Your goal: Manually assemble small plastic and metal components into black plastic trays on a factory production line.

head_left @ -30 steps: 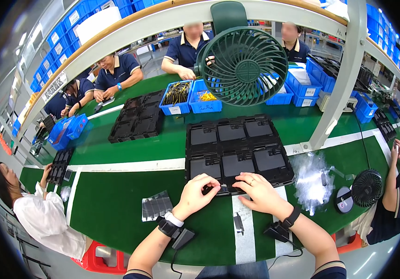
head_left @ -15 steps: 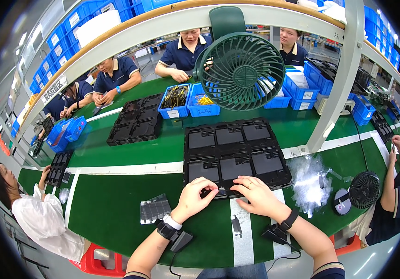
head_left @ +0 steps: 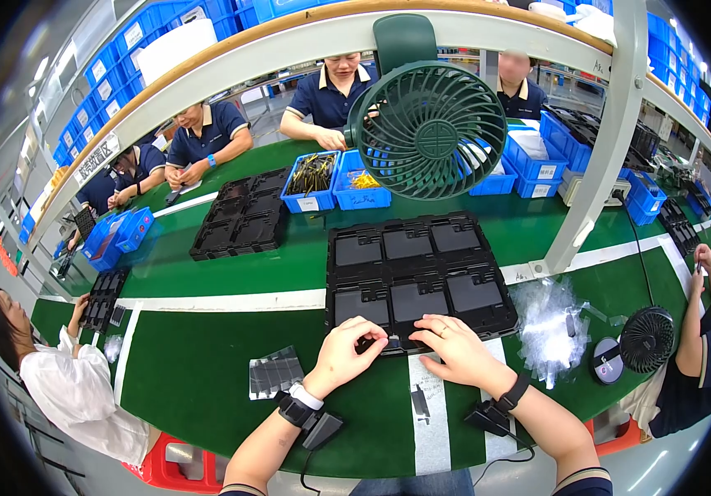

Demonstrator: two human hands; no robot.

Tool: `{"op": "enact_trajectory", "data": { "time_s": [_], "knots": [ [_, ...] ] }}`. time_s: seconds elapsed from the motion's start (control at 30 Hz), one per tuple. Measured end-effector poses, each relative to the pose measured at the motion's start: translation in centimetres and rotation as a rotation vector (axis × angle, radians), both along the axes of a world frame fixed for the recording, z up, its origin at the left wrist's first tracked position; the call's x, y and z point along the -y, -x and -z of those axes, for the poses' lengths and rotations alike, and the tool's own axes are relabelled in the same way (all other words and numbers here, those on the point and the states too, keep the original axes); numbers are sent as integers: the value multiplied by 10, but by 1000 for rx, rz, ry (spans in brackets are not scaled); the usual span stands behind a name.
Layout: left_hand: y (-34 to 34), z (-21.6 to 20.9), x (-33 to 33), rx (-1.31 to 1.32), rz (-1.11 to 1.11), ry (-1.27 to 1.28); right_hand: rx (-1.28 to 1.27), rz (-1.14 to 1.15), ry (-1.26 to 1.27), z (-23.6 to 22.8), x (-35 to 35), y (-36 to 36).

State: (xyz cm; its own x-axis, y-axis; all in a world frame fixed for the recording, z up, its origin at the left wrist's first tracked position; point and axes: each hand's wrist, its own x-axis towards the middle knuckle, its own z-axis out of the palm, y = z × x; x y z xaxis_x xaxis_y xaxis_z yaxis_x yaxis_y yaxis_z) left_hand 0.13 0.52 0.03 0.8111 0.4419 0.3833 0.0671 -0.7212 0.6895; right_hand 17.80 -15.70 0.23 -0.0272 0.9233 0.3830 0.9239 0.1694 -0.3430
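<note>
A black plastic tray (head_left: pixel 409 268) with several recesses, each holding a flat dark grey rectangular piece, lies in front of me on the green bench. My left hand (head_left: pixel 347 354) is at its near edge, thumb and forefinger pinched together; whatever they hold is too small to make out. Beside it my right hand (head_left: pixel 465 354) touches the same edge with bent fingers apart, thumb set off from the forefinger, and nothing shows in it. Left of my left wrist lies a clear sheet with dark strips (head_left: pixel 275 374). Right of the tray is a heap of clear film pieces (head_left: pixel 552 326).
A green fan (head_left: pixel 434 136) hangs from the shelf frame above the tray. Beyond stand stacked black trays (head_left: pixel 241 213) and blue bins (head_left: pixel 310 182) of small parts. A small black fan (head_left: pixel 647 339) and a round dark object (head_left: pixel 608 360) sit at right. Co-workers sit around the bench.
My hands and the tray stay almost exactly where they were. Across the bench, a co-worker's hand has shifted slightly to the right, toward the green fan.
</note>
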Motion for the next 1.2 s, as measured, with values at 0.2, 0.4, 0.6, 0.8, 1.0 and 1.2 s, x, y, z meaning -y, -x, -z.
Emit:
{"op": "enact_trajectory", "data": {
  "time_s": [0.2,0.4,0.6,0.8,1.0,1.2],
  "knots": [
    [0,0,0,7,7,-2,-7,-1,0,2,0,0],
    [1,0,-1,4,3,-5,-13,-8,1,2,0,0],
    [0,-1,-1,-9,2,-1,14,7,-23,5,-2,-1],
    [0,0,-1,4,7,-3,6,-4,-16,3,-1,0],
    [2,-1,-1,2,7,3,-3,-7,-18,3,-1,1],
    [1,-1,-1,14,10,-8,6,0,-29,2,-1,0]
  ]
}}
